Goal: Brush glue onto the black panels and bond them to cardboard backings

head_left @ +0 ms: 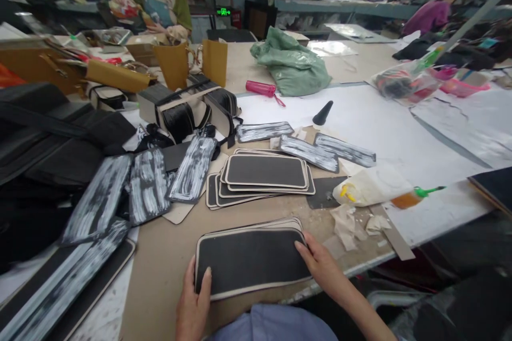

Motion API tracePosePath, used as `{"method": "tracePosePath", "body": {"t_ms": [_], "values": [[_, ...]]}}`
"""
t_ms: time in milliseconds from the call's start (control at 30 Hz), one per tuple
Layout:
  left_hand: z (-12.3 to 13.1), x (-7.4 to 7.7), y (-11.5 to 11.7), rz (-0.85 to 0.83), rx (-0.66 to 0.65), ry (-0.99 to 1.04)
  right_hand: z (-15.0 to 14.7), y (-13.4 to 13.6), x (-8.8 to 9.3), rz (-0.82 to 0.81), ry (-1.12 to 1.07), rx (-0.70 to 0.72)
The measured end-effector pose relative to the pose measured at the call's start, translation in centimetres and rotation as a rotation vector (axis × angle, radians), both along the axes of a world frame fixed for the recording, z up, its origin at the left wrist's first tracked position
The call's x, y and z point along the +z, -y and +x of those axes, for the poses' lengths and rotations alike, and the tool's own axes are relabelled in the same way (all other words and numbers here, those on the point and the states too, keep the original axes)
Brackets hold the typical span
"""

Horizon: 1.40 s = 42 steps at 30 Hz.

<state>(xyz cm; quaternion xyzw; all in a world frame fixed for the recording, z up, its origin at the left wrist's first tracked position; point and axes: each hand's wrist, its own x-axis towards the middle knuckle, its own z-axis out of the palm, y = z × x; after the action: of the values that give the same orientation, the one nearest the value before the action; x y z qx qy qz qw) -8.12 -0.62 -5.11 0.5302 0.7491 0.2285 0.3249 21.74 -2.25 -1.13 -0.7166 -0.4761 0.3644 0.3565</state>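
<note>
A small stack of black rectangular panels (252,261) with rounded corners and beige edges lies at the front of the table. My left hand (194,295) grips its left end, thumb on top and fingers along the side. At the right end, my right hand (320,261) holds the upper corner between thumb and fingers. Beige edges of the lower panels show behind the top one. Just beyond sits a second, unevenly piled stack of similar panels (266,170). Black strips smeared with white, one of them a nearby strip (194,168), lie around to the left and behind.
Tied black-and-beige pieces (192,109) and black bags (48,133) crowd the left. A green plastic bag (292,61), pink pouch (260,88) and black cone (322,113) lie farther back. A glue bottle (416,197) rests at right. Two people are at work beyond.
</note>
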Motion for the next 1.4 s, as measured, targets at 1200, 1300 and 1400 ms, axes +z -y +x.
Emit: {"method": "tracePosePath", "body": {"t_ms": [1200, 1300, 1400], "values": [[11.7, -0.1, 3.1, 0.401, -1.272, -0.265, -0.2, -5.2, 1.4, -0.343, -0.638, 0.088], [11.3, -1.4, 3.3, 0.522, -1.242, -0.287, -1.0, -4.6, 2.5, -0.265, -0.503, 0.053], [10.3, -3.1, 3.2, 0.67, -1.155, -0.254, -1.5, -4.1, 3.2, -0.199, -0.342, 0.004]]}}
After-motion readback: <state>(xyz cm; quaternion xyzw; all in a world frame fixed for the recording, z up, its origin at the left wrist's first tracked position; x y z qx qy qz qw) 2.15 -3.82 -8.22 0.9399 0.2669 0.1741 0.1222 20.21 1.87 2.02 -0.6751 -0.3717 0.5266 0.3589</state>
